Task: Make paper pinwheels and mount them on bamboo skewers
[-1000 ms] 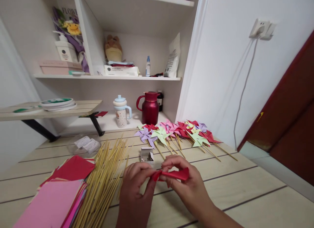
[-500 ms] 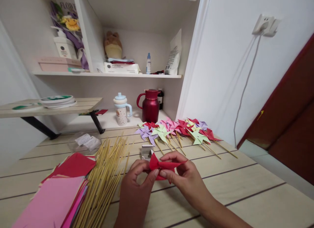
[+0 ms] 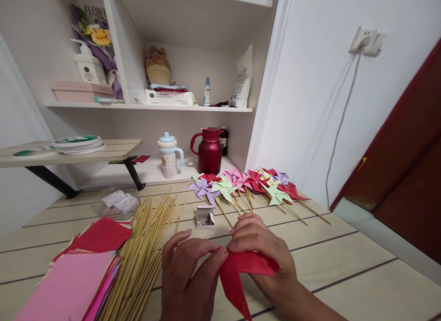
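Note:
Between my two hands is a piece of red paper (image 3: 234,284), partly folded, with one pointed flap hanging down toward me. My left hand (image 3: 189,270) pinches its upper left edge between thumb and forefinger. My right hand (image 3: 265,256) is closed around the right part, fingers curled over the top. Just beyond my hands stands a small open white box (image 3: 205,218) with small metal pieces in it. To the left lie many thin wooden sticks (image 3: 144,247) and a stack of coloured paper (image 3: 65,284), pink and red on top.
Finished paper pinwheels (image 3: 223,188) on sticks lie at the back right of the table. A red thermos jug (image 3: 210,153) and a speckled cup (image 3: 168,162) stand behind. A clear container (image 3: 119,202) with white packets sits at left, near a raised wooden stand (image 3: 120,147).
The red paper has been turned and lowered toward me, and a flap now hangs down. My right hand has curled over it. The small white box is now less covered.

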### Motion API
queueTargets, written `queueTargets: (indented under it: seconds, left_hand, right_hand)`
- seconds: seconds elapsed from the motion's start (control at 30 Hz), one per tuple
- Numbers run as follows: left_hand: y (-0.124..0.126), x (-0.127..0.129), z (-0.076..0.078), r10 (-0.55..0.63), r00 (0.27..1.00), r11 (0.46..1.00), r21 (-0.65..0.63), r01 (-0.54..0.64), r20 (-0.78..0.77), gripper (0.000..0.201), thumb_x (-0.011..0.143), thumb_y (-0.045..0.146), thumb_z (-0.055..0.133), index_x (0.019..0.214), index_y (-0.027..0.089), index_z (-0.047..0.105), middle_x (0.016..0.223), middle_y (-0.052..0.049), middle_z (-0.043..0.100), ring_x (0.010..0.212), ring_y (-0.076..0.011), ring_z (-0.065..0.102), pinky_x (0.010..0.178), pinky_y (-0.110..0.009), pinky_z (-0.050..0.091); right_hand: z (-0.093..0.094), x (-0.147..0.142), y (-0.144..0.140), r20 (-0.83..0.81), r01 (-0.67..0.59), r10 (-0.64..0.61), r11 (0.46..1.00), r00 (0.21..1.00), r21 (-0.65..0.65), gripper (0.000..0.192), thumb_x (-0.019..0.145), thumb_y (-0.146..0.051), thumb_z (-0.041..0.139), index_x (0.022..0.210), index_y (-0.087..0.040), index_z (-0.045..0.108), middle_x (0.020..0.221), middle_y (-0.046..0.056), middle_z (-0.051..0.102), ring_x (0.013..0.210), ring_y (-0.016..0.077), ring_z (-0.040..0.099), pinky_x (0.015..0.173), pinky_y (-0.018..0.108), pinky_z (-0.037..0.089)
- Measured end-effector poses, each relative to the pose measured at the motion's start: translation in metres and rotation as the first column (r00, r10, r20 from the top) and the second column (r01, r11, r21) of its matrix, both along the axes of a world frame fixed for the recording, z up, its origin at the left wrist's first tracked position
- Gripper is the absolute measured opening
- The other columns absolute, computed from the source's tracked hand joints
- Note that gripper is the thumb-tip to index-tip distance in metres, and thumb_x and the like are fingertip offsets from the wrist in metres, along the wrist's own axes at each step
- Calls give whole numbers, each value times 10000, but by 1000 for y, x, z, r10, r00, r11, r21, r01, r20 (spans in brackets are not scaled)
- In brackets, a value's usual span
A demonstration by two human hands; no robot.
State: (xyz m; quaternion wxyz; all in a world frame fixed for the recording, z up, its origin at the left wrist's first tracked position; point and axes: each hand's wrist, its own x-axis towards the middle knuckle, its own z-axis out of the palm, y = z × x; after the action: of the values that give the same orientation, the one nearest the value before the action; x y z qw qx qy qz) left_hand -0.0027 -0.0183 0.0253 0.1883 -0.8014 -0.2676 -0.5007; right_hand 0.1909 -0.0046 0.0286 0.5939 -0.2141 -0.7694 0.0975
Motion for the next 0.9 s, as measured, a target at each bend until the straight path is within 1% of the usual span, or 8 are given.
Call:
queueTargets:
  seconds: [0.1, 0.17, 0.27, 0.37, 0.47, 0.63, 0.8, 0.9]
  left_hand:
    - [0, 2, -1, -5, 1000, 1000, -6, 5, 16, 264, 853, 53, 582, 1044, 206, 680, 926, -25, 690, 889, -139, 634, 1005, -370, 379]
    - [0, 1, -2, -7, 1000, 1000, -11, 7, 18, 269, 851, 46, 580, 1047, 201, 680, 926, -28, 687, 892, -139, 630, 1008, -373, 378]
    - [0, 1, -2, -15, 1000, 1000, -11, 15, 7, 264, 842, 38, 584, 1035, 191, 681, 922, -31, 683, 883, -133, 627, 1018, -364, 374]
    - [1, 1, -1, -11, 1000, 1000, -9, 11, 19, 259, 834, 32, 587, 1020, 187, 679, 916, -32, 682, 876, -131, 626, 1026, -360, 373]
    - [1, 3, -1, -1, 1000, 1000, -12, 1, 21, 248, 831, 38, 592, 1004, 194, 674, 908, -28, 686, 881, -133, 623, 1026, -353, 372]
    - [0, 4, -2, 37, 999, 999, -3, -37, 31, 213, 843, 59, 589, 978, 204, 665, 882, -28, 691, 895, -148, 616, 1003, -353, 390]
    - [1, 6, -2, 58, 998, 998, 11, -58, 27, 201, 855, 72, 570, 979, 207, 651, 863, -35, 696, 871, -157, 623, 976, -364, 410]
    - [2, 6, -3, 53, 998, 998, 13, -54, 31, 203, 857, 76, 571, 987, 208, 653, 864, -29, 698, 835, -145, 633, 981, -356, 409]
  right_hand:
    - [1, 0, -1, -3, -7, 7, 1000, 1000, 7, 180, 942, -360, 578, 941, -217, 687, 792, 57, 691, 808, 218, 641, 846, 443, 459]
    - [0, 0, -2, -16, -7, 7, 1000, 1000, -5, 160, 938, -349, 587, 957, -224, 685, 796, 53, 691, 812, 220, 642, 842, 444, 461]
    - [-4, 0, -1, -43, -9, 8, 1000, 999, -18, 139, 919, -305, 619, 1031, -241, 671, 822, 49, 700, 829, 226, 645, 845, 451, 467]
    - [-6, 0, 1, -46, -29, 30, 999, 998, 24, 179, 912, -291, 629, 1082, -255, 674, 834, 50, 706, 837, 230, 644, 844, 461, 476]
    - [-5, 0, 2, -18, -34, 35, 998, 999, 59, 180, 930, -288, 603, 1075, -259, 705, 823, 57, 702, 824, 226, 639, 816, 458, 486]
    - [-1, -1, 1, 0, -3, 3, 997, 1000, 82, 204, 934, -284, 596, 1084, -285, 735, 801, 58, 698, 813, 225, 631, 782, 450, 492]
    - [-3, 2, 2, 30, 2, -4, 999, 1000, 51, 222, 909, -253, 633, 1090, -335, 732, 803, 40, 712, 807, 223, 630, 802, 464, 490]
    - [-5, 3, 3, 33, -3, 2, 999, 999, 41, 211, 923, -278, 610, 1082, -339, 735, 815, 44, 724, 815, 230, 638, 815, 477, 489]
